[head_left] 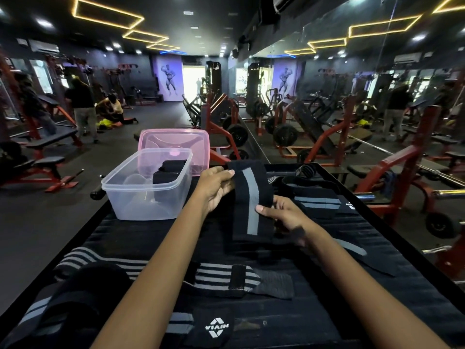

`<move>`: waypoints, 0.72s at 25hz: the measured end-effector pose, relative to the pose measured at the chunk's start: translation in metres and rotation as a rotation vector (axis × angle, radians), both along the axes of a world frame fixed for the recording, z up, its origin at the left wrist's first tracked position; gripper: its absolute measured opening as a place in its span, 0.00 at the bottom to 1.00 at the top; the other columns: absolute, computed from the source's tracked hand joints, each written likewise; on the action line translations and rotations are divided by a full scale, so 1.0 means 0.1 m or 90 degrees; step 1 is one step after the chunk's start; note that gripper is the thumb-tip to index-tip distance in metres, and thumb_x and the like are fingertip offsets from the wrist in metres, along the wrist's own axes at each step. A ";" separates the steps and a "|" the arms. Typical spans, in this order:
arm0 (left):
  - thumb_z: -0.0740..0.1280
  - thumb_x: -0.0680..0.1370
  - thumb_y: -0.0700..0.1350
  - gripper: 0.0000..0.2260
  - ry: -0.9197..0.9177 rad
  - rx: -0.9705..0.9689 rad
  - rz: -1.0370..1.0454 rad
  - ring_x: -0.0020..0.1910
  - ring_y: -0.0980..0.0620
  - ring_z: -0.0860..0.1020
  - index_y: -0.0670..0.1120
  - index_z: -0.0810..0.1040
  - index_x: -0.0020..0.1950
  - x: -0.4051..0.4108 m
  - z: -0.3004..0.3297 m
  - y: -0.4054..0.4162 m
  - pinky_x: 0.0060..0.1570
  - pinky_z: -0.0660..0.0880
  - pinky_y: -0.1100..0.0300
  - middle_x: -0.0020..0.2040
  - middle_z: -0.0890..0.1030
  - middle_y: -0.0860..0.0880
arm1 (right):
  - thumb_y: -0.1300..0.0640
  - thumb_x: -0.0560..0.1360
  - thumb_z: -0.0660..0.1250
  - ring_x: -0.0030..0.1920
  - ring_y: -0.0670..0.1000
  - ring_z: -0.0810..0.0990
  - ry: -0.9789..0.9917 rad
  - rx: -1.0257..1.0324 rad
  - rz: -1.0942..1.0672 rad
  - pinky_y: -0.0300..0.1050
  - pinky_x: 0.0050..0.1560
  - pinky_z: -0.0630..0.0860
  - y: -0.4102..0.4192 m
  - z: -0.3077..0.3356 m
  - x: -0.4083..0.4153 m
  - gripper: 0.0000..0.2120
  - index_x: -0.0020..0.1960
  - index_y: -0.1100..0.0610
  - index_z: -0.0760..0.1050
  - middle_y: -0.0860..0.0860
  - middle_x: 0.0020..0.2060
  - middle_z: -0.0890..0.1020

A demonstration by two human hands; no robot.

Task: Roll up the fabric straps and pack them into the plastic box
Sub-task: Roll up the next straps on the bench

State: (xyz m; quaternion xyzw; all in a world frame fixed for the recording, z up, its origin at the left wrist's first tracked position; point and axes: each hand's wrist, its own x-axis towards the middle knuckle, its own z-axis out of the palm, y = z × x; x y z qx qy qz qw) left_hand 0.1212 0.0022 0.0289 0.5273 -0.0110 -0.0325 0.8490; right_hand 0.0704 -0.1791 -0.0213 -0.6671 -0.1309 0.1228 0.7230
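Observation:
I hold a black fabric strap with a grey centre stripe [251,197] stretched flat above the table. My left hand [216,187] pinches its far top corner. My right hand [284,217] grips its near right edge, thumb on top. The clear plastic box [130,197] stands open at the left, and two rolled black straps [167,172] lie inside at its far end. More unrolled straps lie on the black table: a striped one [214,275] in front of me, one with a white logo [214,328] near the front edge, and others [317,200] at the right.
The box's pink lid [173,144] lies behind the box. The black table [377,285] ends close at left and right. A mirror wall runs along the right. Gym benches, red weight machines and several people stand on the floor beyond.

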 end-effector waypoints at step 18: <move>0.70 0.68 0.65 0.25 -0.066 0.648 0.019 0.47 0.49 0.80 0.43 0.78 0.48 -0.18 -0.11 -0.24 0.40 0.70 0.61 0.47 0.81 0.45 | 0.57 0.77 0.61 0.55 0.61 0.80 -0.449 -1.065 -0.097 0.51 0.48 0.74 0.29 0.40 -0.51 0.30 0.75 0.46 0.54 0.57 0.55 0.80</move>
